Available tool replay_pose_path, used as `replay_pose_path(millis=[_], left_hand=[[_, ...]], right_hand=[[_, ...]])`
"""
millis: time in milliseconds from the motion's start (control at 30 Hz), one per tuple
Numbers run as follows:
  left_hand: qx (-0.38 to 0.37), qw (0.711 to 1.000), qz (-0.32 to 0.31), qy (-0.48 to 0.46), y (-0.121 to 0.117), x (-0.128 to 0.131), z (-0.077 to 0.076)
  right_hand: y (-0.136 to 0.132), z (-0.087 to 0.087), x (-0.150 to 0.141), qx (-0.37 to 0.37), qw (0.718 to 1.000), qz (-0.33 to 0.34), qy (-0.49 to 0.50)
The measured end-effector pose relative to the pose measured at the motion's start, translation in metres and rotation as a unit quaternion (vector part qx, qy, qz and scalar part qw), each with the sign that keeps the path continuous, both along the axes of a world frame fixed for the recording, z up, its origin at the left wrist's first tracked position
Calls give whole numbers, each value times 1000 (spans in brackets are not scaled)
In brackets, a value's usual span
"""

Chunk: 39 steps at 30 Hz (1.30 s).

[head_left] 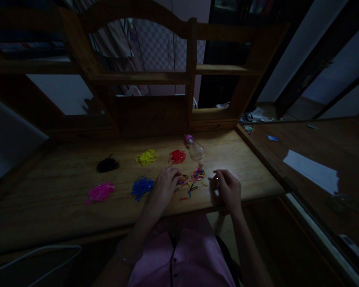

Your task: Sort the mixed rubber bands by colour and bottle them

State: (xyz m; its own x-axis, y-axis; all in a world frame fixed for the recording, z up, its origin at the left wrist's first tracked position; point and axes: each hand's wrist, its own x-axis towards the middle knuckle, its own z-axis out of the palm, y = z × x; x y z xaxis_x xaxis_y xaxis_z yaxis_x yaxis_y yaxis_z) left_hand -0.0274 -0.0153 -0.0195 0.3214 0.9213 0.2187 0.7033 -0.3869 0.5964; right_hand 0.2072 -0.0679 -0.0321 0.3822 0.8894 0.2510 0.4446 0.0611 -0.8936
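Observation:
My left hand [166, 183] rests at the left side of a mixed heap of small coloured loops [198, 173], which look like rubber bands or clips. Its fingers are bent together over a few of them, and the fingertips are partly hidden. My right hand [229, 187] is on the tabletop right of the heap, fingers curled with thumb and index close together; whatever they hold is too small to make out. Sorted piles lie around: a blue pile [142, 187] beside my left hand, a red pile [177, 156], a yellow pile [146, 157], a pink pile [101, 192] and a black pile [107, 164].
Behind the heap lies a clear bulb-shaped bottle [196, 150] with a pink cap. The wooden desk [74, 167] has a shelf frame [140, 77] along its back. A lower surface [311, 139] to the right holds white paper [312, 171] and a small blue card [272, 138].

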Motion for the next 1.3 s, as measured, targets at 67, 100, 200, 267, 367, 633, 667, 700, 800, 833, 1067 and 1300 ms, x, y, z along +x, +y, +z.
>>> replay_pose_path(millis=[67,100,200,267,367,633,667,700,800,833,1067,1300], left_hand=[[-8,1000,-2,5,0,3,4],[-11,1000,-5,9,0,5,5],[-15,999,-20,28,-2,9,8],[-11,999,-25,46,-3,11,9],[5,998,-17,68,-4,13,10],[27,999,7,46,0,12,10],[29,998,4,52,0,12,9],[32,998,1,59,1,13,9],[48,996,1,81,2,15,8],[54,995,4,89,2,15,8],[55,989,1,140,-10,10,12],[67,988,2,141,-6,6,19]], right_hand=[[0,1,0,2,1000,-2,-3],[0,1,0,3,1000,-2,-4],[0,0,0,4,1000,-2,-4],[0,0,1,3,1000,-1,-4],[1,-1,1,2,1000,-3,-3],[0,0,0,8,1000,1,3],[0,0,0,5,1000,3,5],[0,1,0,3,1000,4,6],[0,1,-1,6,1000,6,6],[0,1,-1,7,1000,8,7],[-1,2,-1,7,1000,11,6],[-1,2,-1,9,1000,13,11]])
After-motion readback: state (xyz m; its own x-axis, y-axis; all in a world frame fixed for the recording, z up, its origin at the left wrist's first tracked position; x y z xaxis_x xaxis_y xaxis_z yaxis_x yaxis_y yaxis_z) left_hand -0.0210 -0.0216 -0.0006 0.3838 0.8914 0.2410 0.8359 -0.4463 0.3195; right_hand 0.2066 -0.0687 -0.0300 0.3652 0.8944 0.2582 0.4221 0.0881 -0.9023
